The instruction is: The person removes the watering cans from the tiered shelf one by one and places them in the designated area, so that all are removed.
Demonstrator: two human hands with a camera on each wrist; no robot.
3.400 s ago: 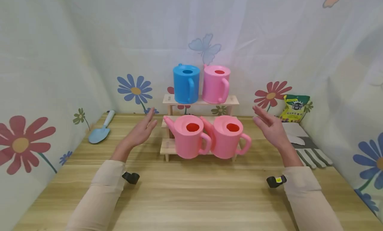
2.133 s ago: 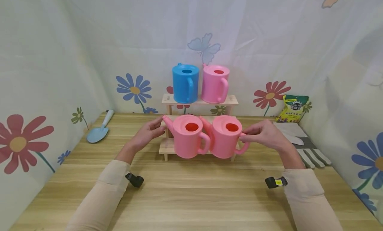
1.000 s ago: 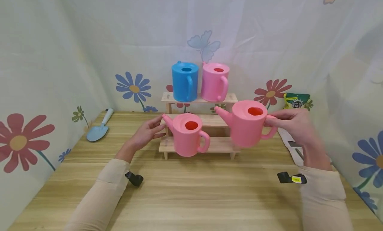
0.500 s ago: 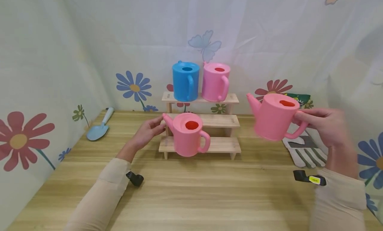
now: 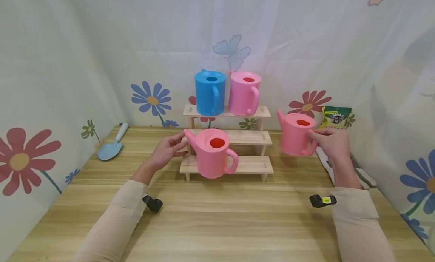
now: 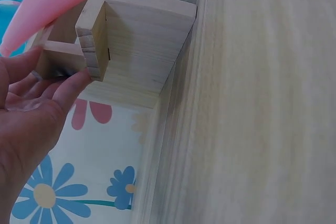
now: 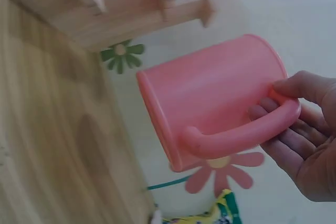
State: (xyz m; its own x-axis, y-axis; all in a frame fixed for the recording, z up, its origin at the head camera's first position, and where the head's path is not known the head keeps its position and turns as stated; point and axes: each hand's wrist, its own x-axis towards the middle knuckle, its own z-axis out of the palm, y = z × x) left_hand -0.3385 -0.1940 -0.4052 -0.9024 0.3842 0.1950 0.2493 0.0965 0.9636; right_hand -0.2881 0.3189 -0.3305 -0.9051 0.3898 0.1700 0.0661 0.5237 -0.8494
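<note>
My right hand grips the handle of a pink watering can, held in the air right of the wooden stand. Its spout points left; in the right wrist view thumb and fingers wrap the handle's upper part. My left hand holds the left end of the three-step wooden stand, fingers curled at the middle step's end, close to the spout of a second pink watering can on the lower part of the stand. A blue watering can and another pink watering can stand on the top step.
A light blue trowel lies at the table's left. Behind my right hand are a green-yellow packet and striped grey-white gloves, partly hidden. A flowered curtain hangs around the wooden table.
Both hands were open and apart from the stand. The left took hold of the stand's end. The right lifted the pink watering can off it, swung it right, then moved it back slightly left and away.
</note>
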